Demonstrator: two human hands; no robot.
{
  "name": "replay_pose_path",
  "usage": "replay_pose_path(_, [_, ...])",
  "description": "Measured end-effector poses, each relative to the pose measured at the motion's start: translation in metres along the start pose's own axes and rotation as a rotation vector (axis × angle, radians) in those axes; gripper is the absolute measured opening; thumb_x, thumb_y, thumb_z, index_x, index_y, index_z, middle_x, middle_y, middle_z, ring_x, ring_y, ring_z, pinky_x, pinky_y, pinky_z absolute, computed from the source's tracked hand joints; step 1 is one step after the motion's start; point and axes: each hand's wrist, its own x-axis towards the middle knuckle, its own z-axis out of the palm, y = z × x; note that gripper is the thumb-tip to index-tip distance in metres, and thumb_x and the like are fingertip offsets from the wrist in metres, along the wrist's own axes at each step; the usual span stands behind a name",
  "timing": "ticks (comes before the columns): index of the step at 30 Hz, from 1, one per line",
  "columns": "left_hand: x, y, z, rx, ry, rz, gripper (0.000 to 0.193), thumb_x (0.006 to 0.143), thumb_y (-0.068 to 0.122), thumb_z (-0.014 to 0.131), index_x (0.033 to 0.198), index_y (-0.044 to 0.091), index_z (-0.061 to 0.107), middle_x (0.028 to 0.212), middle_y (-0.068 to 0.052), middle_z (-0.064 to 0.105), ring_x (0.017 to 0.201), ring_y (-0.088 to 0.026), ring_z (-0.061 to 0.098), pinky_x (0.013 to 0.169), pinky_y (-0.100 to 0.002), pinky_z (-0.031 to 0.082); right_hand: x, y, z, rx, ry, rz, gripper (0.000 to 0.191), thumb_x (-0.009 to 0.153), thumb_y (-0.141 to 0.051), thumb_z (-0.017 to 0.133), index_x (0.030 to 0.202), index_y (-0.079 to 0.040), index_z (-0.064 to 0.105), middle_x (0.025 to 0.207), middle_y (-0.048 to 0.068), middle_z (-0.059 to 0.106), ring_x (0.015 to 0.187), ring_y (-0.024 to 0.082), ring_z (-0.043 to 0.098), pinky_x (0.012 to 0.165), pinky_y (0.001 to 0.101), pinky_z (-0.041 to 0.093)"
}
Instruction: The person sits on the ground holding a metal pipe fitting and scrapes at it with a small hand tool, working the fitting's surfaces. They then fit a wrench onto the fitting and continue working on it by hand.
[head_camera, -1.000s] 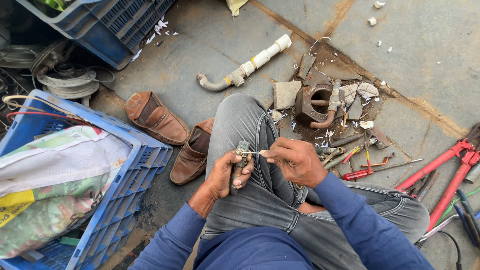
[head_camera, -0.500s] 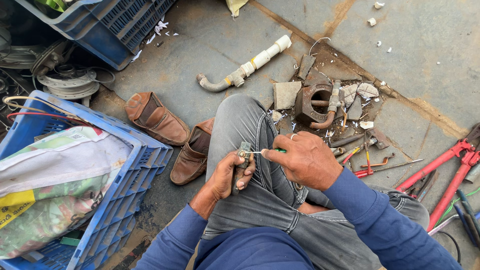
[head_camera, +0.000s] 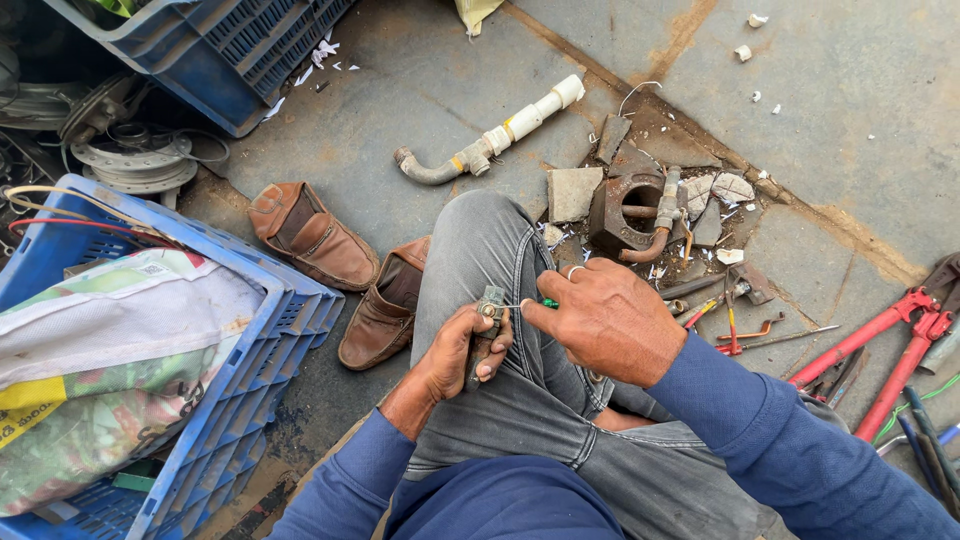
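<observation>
My left hand (head_camera: 462, 352) rests on my grey-trousered knee and grips a small dull metal fitting (head_camera: 489, 305) upright. My right hand (head_camera: 605, 320), with a ring on one finger, holds a screwdriver (head_camera: 535, 304) with a green handle; only a bit of the handle shows past my fingers. Its thin shaft points left and its tip meets the top of the fitting. Both sleeves are blue.
A blue crate (head_camera: 250, 340) with printed sacks stands at left, another blue crate (head_camera: 240, 60) at the top. Two brown shoes (head_camera: 320, 240) lie beside my knee. A white pipe with elbow (head_camera: 490, 140), a rusty block (head_camera: 625, 215), red-handled bolt cutters (head_camera: 880, 350) and small tools lie on the concrete.
My right hand has shifted a little over the knee while keeping the screwdriver on the fitting. The left hand stays put.
</observation>
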Motion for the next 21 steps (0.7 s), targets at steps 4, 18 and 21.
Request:
replay_pose_path(4, [0.002,-0.004,0.000,0.007,-0.027,0.015,0.024,0.094,0.021,0.044,0.100,0.000,0.052,0.073,-0.006,0.051,0.047,-0.011,0.045,0.042,-0.027,0.040,-0.004,-0.001,-0.002,-0.002,-0.027,0.000,0.030,0.073,-0.013,0.069,0.103,-0.013,0.070,0.088,0.007,0.062,0.080,0.026,0.068,0.069,0.0417,0.051])
replay_pose_path(18, [0.006,-0.012,0.001,0.003,-0.030,0.019,0.025,0.093,0.021,0.043,0.102,-0.001,0.053,0.073,-0.007,0.051,0.046,-0.011,0.046,0.041,-0.026,0.040,-0.012,-0.004,-0.001,-0.014,-0.076,0.001,0.031,0.075,-0.011,0.068,0.106,-0.012,0.069,0.095,0.007,0.064,0.084,0.024,0.069,0.073,0.0407,0.051])
replay_pose_path(21, [0.006,-0.014,0.002,0.002,-0.018,0.009,0.024,0.092,0.020,0.043,0.102,0.000,0.052,0.073,-0.007,0.051,0.045,-0.011,0.046,0.040,-0.026,0.040,-0.012,-0.005,-0.002,-0.015,-0.067,0.000,0.032,0.073,-0.010,0.068,0.105,-0.012,0.070,0.098,0.009,0.066,0.085,0.025,0.070,0.074,0.0410,0.052])
